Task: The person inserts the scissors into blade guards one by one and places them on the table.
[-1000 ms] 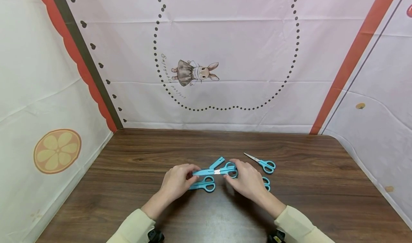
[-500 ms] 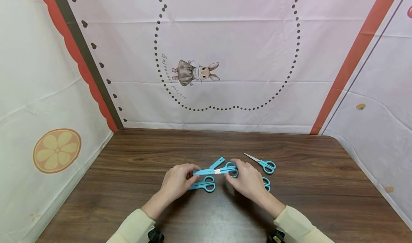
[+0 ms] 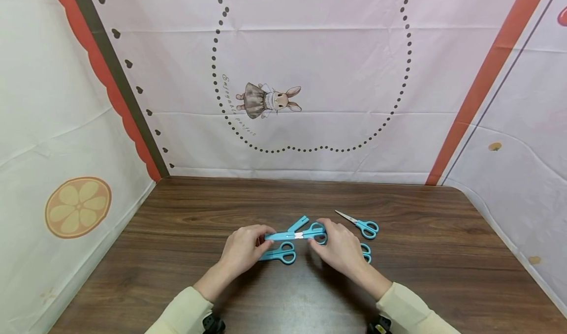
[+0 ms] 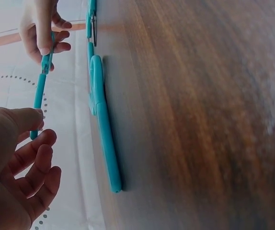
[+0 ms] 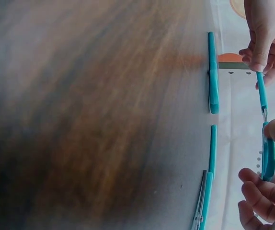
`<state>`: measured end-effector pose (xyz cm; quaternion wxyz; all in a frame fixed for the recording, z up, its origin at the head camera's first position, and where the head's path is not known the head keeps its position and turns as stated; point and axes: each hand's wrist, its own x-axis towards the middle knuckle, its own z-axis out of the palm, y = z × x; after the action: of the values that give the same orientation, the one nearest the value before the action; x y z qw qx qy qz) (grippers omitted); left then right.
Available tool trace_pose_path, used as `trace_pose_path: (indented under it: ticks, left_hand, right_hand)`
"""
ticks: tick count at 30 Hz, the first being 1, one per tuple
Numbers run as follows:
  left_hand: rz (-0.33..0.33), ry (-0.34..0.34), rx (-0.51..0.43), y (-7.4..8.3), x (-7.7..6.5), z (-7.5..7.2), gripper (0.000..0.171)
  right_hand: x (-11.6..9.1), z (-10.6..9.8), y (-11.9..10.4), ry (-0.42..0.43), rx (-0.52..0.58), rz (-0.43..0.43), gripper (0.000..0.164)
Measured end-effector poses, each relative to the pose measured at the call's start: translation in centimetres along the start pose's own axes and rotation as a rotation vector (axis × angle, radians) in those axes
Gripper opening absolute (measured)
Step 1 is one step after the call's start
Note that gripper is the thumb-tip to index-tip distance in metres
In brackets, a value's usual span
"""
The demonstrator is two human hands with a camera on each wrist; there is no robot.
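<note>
Practically nothing had moved since the earlier frame. Leftmost, the left hand [image 3: 243, 248] pinched the tip of a blade cover [image 3: 279, 236] on the held scissors [image 3: 299, 235], which were up off the table [image 3: 212, 201]; metal showed between cover and handles. Below them lay covered scissors [image 3: 273, 255], their tip hidden by that hand in the head view. Farther back, a loose cover [image 3: 299, 223] lay slanted. The right hand [image 3: 340, 245] gripped the held scissors' handles. Rightmost lay half-hidden scissors [image 3: 365, 253] and, behind, bare scissors [image 3: 360, 224].

The held scissors [image 3: 299, 235] are turquoise, the table [image 3: 221, 198] streaked brown, the cloth [image 3: 345, 73] pale with dark dots
</note>
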<state>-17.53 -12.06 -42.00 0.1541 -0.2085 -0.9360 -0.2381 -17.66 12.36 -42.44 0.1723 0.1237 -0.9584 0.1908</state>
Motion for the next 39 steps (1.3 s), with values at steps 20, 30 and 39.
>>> trace_pose_path:
  ticks: [20,30,39]
  left_hand:
    - [0.029,0.013,-0.029,-0.31,-0.14,0.11,0.014]
    - [0.037,0.014,-0.029,-0.23,-0.11,-0.15,0.015]
    - [0.031,-0.005,-0.018,-0.17,-0.06,-0.52,0.015]
  right_hand:
    - [-0.01,-0.15,-0.24,0.028,0.027,0.007,0.051]
    - [0.12,-0.11,-0.34,0.053,0.046,0.008,0.049]
    - [0.18,-0.09,-0.51,0.051,0.045,0.013,0.049]
